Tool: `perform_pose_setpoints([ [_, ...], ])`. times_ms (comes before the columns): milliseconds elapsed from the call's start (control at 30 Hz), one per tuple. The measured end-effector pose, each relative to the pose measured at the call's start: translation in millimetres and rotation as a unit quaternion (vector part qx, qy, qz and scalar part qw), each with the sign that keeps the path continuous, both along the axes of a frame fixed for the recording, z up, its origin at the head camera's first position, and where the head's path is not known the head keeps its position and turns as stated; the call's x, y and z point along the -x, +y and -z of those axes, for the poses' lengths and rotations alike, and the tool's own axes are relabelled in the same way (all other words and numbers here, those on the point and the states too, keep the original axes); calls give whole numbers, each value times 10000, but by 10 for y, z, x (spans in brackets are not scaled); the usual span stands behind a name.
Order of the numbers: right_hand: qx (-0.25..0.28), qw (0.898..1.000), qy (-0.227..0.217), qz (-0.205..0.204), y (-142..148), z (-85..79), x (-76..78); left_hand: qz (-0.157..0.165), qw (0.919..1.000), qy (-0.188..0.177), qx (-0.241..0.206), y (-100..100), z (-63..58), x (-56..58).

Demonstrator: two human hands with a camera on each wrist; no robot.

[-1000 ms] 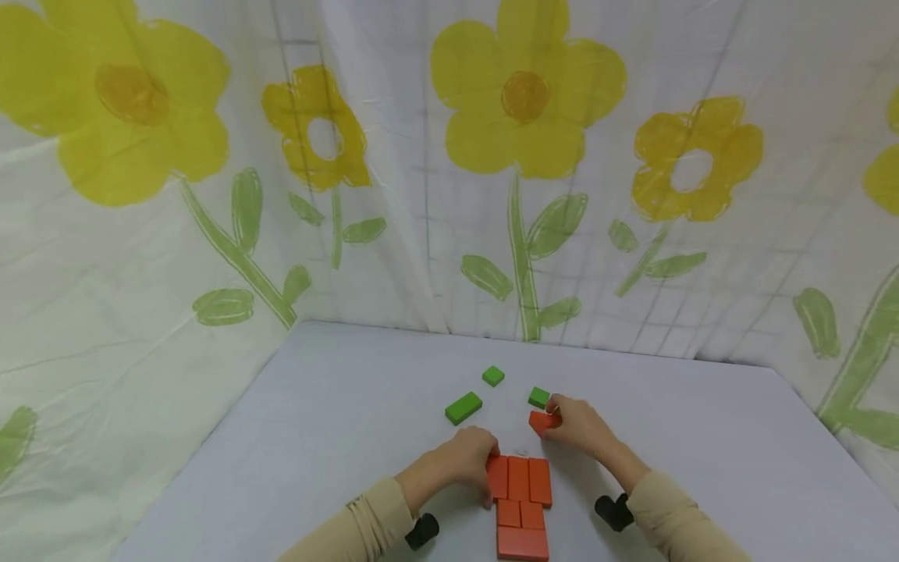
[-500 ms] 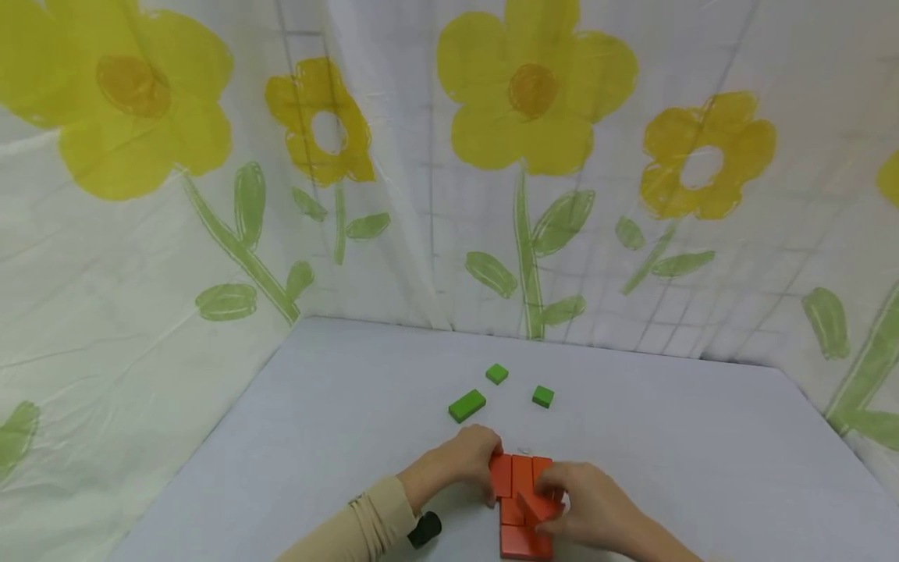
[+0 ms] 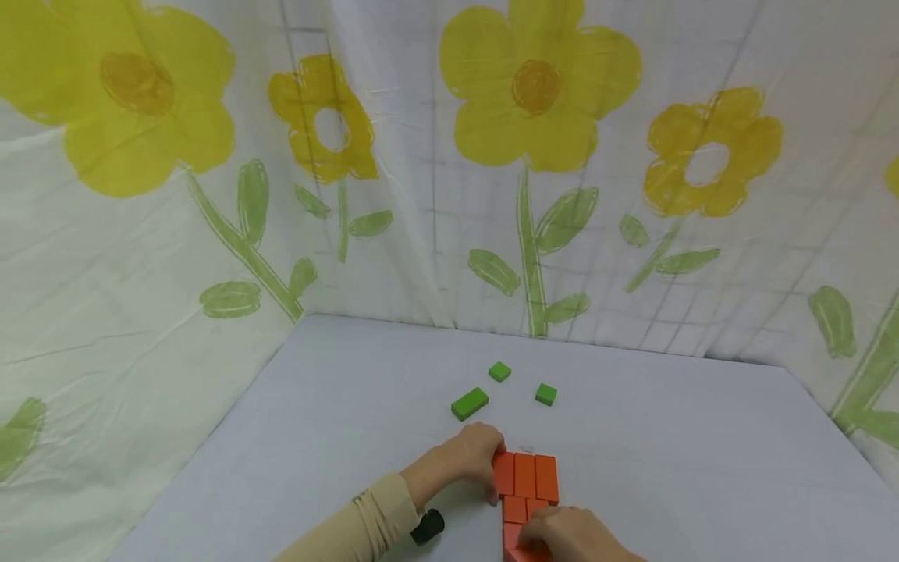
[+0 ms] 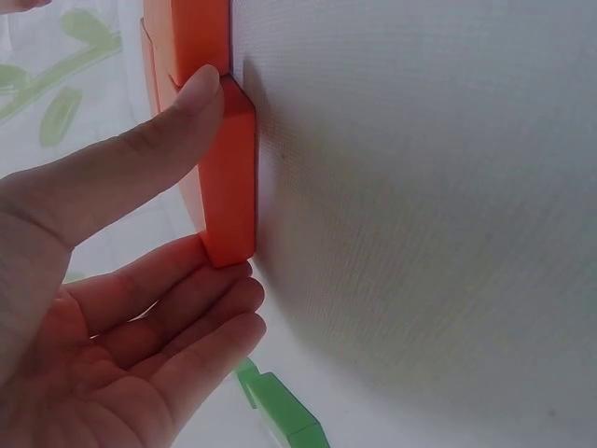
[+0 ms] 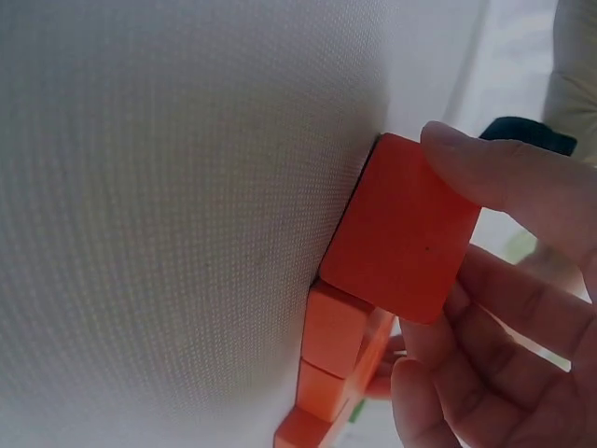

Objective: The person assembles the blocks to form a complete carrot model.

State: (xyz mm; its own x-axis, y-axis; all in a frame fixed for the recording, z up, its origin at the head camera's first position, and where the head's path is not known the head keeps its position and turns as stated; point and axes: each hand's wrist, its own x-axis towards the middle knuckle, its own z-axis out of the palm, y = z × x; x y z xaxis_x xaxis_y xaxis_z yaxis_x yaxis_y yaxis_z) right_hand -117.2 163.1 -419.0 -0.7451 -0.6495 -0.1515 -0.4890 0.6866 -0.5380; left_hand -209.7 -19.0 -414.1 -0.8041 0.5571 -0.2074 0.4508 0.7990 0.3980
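Note:
Red-orange wooden blocks (image 3: 524,474) lie flat together on the table, three side by side at the far end and smaller ones nearer. My left hand (image 3: 474,459) holds the far left block (image 4: 229,177), thumb along its outer side and fingertips at its far end. At the near end of the group, my right hand (image 3: 572,535) grips a red block (image 5: 401,233) between thumb and fingers. In the right wrist view its broad face stands upright from the tabletop, and its corner meets the row of orange blocks (image 5: 336,329). My right hand covers part of the near blocks in the head view.
Beyond the group lie a long green block (image 3: 470,403) and two small green blocks, one at the back (image 3: 499,371) and one to the right (image 3: 545,394). A white curtain (image 3: 400,234) with painted yellow flowers hangs behind the table (image 3: 337,406). A black piece (image 3: 427,528) shows under my left wrist.
My right hand has carried the red block from near the small green block on the right toward me, to the near end of the group. My left hand stays on its block.

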Motion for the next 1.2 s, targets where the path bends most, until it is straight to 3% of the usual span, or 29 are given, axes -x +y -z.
perform_pose_setpoints([
  [1200,-252,9994,215,133,-30,22,-28,74,9999,21,-150,-13,-24,-32],
])
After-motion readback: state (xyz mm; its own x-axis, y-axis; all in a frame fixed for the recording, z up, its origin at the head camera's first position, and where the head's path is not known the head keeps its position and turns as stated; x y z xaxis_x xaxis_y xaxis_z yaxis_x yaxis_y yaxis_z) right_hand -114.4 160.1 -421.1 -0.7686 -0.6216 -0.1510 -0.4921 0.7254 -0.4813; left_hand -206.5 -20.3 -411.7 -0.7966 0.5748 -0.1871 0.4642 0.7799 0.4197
